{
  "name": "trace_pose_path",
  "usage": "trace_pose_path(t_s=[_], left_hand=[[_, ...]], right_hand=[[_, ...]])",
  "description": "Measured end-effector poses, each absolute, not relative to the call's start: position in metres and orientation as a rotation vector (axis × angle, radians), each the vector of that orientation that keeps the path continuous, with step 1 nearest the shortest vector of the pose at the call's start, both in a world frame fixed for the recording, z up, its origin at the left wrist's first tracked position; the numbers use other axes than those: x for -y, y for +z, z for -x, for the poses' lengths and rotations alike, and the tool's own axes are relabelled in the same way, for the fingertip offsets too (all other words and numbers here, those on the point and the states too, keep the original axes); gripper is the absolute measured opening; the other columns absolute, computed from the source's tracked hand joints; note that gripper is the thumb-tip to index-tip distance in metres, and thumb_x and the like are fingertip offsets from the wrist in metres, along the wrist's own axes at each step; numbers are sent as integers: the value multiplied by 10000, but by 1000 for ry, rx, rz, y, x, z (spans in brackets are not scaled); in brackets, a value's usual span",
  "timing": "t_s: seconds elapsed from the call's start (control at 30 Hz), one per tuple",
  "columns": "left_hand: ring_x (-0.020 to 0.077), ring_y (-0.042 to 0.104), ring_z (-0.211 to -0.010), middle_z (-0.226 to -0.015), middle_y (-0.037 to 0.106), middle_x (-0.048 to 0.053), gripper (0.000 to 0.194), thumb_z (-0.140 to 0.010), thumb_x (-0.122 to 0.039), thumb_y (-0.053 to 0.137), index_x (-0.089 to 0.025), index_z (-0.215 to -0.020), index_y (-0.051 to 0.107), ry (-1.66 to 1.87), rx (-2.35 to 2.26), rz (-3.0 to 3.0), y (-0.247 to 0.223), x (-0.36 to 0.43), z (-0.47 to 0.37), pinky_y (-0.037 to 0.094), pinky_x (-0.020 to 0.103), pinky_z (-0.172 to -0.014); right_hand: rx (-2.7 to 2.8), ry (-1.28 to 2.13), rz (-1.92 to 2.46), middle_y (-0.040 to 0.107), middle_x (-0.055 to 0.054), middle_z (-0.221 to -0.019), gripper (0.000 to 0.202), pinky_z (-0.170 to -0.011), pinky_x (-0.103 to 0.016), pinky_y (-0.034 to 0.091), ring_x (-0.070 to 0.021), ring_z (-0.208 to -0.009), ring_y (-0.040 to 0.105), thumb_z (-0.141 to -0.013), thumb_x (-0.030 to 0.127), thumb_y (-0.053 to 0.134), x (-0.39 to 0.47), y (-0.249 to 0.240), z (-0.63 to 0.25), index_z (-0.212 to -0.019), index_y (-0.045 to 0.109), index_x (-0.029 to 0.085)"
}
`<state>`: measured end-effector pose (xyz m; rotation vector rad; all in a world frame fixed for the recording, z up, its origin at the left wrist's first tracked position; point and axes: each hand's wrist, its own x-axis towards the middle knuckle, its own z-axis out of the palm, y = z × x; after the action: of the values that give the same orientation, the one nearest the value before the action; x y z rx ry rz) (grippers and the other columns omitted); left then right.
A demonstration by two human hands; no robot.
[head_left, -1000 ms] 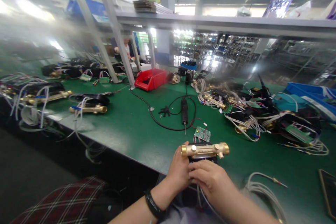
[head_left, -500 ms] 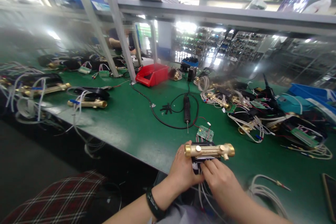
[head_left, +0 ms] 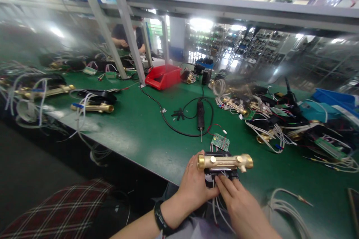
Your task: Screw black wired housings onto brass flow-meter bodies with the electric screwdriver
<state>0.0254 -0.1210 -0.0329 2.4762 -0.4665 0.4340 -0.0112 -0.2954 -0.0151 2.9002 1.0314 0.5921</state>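
A brass pipe body [head_left: 226, 161] lies across a black housing [head_left: 217, 154] at the table's front edge. My left hand [head_left: 193, 183] is wrapped round the left end of this assembly, its thumb below. The fingers of my right hand [head_left: 235, 194] press together on the pale cables [head_left: 214, 198] at the housing's lower side; the fingertips are partly hidden. Just behind the housing a green circuit board [head_left: 220, 142] lies on the table, joined by thin wires. A black electric screwdriver [head_left: 200, 115] rests farther back, its bit toward me.
Green table [head_left: 134, 130] with a red bin [head_left: 164, 77] at the back. Brass and cable assemblies [head_left: 269, 134] crowd the right, and another [head_left: 95, 107] lies left. Coiled cable [head_left: 283, 209] and a phone [head_left: 353, 207] sit front right. Metal posts [head_left: 129, 30] carry a shelf; a person's arm [head_left: 120, 42] shows behind.
My right hand has slid slightly down and right along the housing, showing more of its lower side and the cables. My left hand keeps its hold. The view has shifted a little.
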Motion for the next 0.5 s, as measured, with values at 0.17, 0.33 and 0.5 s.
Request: trace_pose_path(t_s=[0.17,0.33,0.5], left_hand=[[270,443,-1259,-1241,551,151,608,-774,-169,550,-137,-1343,337,836,790,-2390,-49,103,3,437,442,-1019],[238,455,-1261,-1262,578,127,565,-731,-104,420,-74,-1294,421,805,1261,-2418,-34,101,2,426,400,-1041],[219,475,-1246,-1287,565,101,432,-863,-248,440,-80,-1256,502,945,1440,-2491,-26,98,-7,418,339,-1045]], right_hand=[[-1009,493,-3067,571,-138,-1276,633,-801,-337,571,-235,-997,618,-664,-38,364,303,-13,15,-1277,478,73],[-1001,465,-3196,643,-153,-1145,547,-751,-301,567,-207,-917,661,-731,-31,297,303,-18,11,-1241,466,71],[-1009,239,-3349,720,-85,-862,476,-535,-251,504,-206,-659,673,-729,29,381,306,-19,-4,-1122,565,227]])
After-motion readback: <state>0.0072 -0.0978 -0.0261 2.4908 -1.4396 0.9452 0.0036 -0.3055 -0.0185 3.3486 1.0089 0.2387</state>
